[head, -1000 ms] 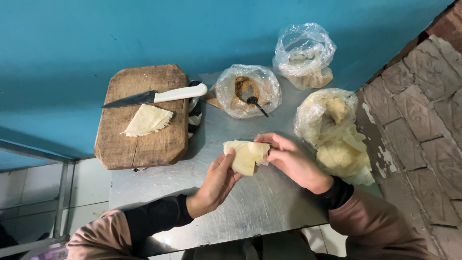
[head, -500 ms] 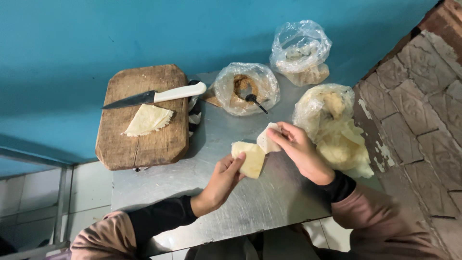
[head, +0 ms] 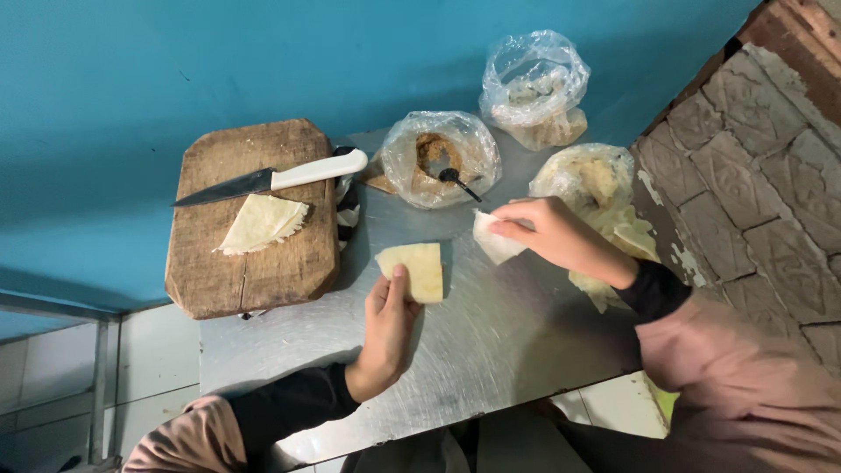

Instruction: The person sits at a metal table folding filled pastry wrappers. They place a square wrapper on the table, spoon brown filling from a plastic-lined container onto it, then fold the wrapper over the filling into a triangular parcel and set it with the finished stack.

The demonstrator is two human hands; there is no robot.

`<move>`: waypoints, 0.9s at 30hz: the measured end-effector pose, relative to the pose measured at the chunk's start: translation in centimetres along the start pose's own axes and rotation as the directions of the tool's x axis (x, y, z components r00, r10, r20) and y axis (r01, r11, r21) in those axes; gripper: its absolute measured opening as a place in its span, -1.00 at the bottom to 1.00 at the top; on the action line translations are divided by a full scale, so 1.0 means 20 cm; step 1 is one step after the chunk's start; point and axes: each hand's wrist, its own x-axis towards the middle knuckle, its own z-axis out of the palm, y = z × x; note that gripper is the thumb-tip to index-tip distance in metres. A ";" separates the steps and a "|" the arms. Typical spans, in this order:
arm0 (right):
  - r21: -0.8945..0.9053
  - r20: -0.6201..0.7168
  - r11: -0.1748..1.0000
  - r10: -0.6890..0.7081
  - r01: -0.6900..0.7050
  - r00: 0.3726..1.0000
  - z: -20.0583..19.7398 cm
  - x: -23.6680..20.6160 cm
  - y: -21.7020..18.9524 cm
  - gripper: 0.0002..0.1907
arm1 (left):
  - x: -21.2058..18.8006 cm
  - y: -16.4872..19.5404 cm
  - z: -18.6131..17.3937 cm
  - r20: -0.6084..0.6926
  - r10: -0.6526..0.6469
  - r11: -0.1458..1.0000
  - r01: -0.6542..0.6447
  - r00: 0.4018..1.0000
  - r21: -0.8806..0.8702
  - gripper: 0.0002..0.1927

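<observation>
My left hand [head: 385,328] holds a pale yellow square pastry sheet [head: 413,270] by its near edge, just above the metal table [head: 491,350]. Farther right, my right hand [head: 552,235] pinches a second, whiter sheet [head: 492,243] between thumb and fingers. That hand is close to an open plastic bag with brown filling and a black spoon [head: 440,159]. Behind the right wrist lies a plastic bag of more pale sheets [head: 600,188].
A wooden cutting board [head: 254,219] sits at the table's left, carrying a white-handled knife [head: 272,181] and a folded triangular pastry [head: 261,222]. Another clear bag [head: 534,88] stands at the back. A teal wall runs behind; a brick wall [head: 753,149] is on the right.
The two sheets, held together before, have been peeled apart. My right hand carried the white one to the right, while my left hand lowered the yellow one toward the table.
</observation>
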 end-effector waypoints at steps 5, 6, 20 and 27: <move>0.004 -0.041 0.998 -0.063 0.063 0.997 0.06 0.10 -0.05 -0.81 | 0.08 0.08 0.01 -0.025 0.117 0.993 -0.116 0.993 0.038 -0.65; -0.061 -0.023 0.992 -0.115 0.114 0.993 0.08 0.10 -0.06 -0.80 | 0.10 0.09 0.01 -0.033 0.129 0.991 -0.128 0.991 0.042 -0.66; -0.667 0.093 0.595 -0.530 0.448 0.843 0.31 -0.15 -0.12 -0.46 | 0.17 0.07 -0.06 -0.052 0.151 0.967 -0.137 0.987 0.214 -0.65; -0.828 0.161 0.311 -0.665 0.466 0.729 0.30 -0.15 -0.11 -0.78 | 0.17 0.07 -0.06 -0.054 0.123 0.971 -0.109 0.991 0.212 -0.64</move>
